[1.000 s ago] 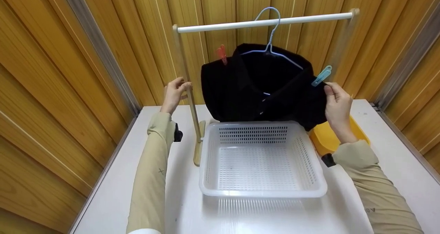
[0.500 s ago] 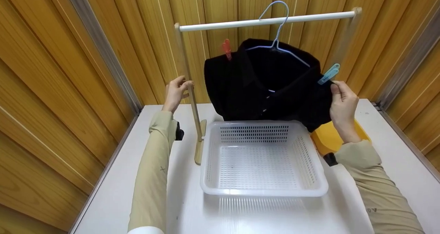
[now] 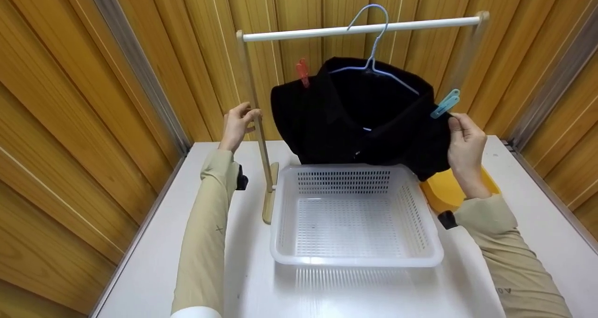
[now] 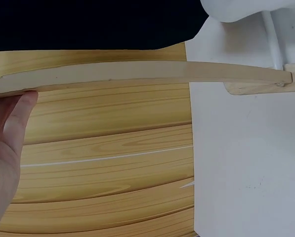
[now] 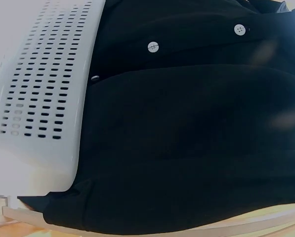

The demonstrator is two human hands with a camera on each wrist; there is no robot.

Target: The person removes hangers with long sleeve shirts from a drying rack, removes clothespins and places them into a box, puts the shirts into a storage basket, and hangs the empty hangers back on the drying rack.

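A black shirt (image 3: 322, 126) with white buttons (image 5: 153, 47) hangs on a blue wire hanger (image 3: 372, 52), hooked over the white rod (image 3: 308, 33) of a small rack. A red clothespin (image 3: 302, 73) is clipped to its left shoulder and a light-blue clothespin (image 3: 446, 104) to its right. My right hand (image 3: 467, 147) pinches the shirt's right sleeve just beneath the blue clothespin. With thumb and fingers, my left hand (image 3: 239, 125) holds the rack's wooden left post (image 3: 261, 145). In the left wrist view the thumb touches that post (image 4: 112, 73). The shirt's lower part is hidden behind the basket.
In front of the shirt, a white perforated basket (image 3: 357, 262) stands on the white table (image 3: 252, 280). A yellow container (image 3: 444, 187) sits behind it at the right, partly covered by the right arm. Wood-patterned panels (image 3: 201, 66) enclose the back and sides.
The shirt and hanger swung right and up, then dropped back somewhat. My right hand moved slightly right with the sleeve. My left hand stayed on the post.
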